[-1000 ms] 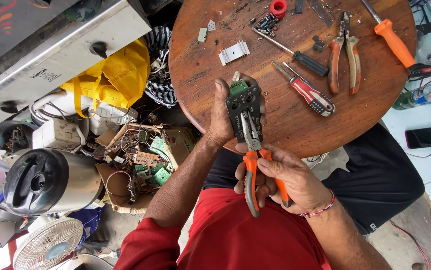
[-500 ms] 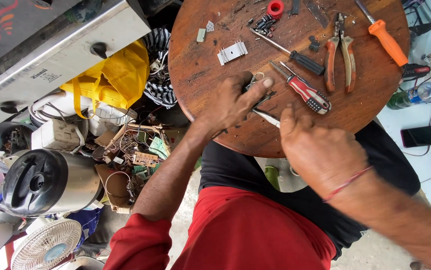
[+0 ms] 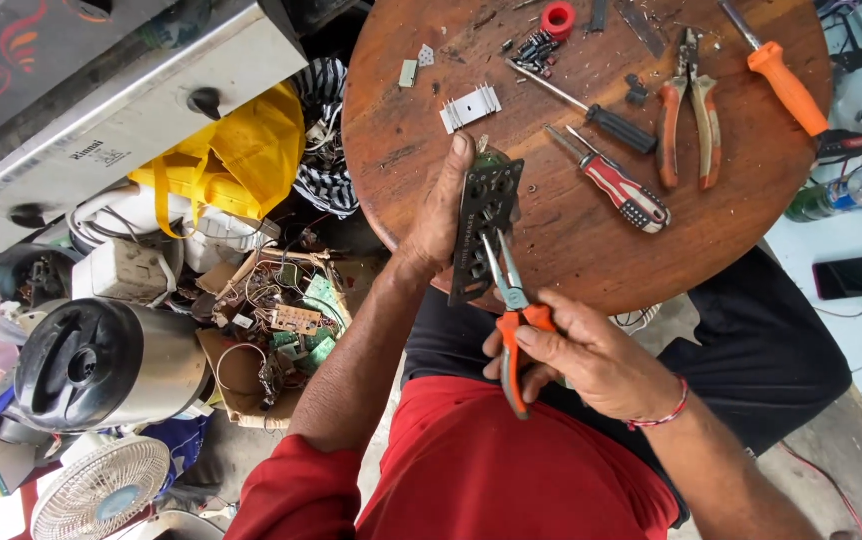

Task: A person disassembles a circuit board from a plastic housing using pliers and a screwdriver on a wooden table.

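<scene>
Over the round table (image 3: 401, 150), left hand (image 3: 441, 215) gripping circuit board (image 3: 486, 225), right hand (image 3: 576, 350) clasping pliers (image 3: 509, 310)

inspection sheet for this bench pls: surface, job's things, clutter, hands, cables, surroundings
Surface: round wooden table, scuffed, small debris.
Job's things: dark perforated board held upright; orange-handled needle-nose pliers, tips at the board.
Clutter: two screwdrivers, orange-handled screwdriver, brown pliers, finned heatsink, red tape roll.
Hands: left hand grips board; right hand grips pliers.
Cables: loose wires among floor scrap.
Surroundings: yellow bag, steel cooker pot, fan, phone.
</scene>
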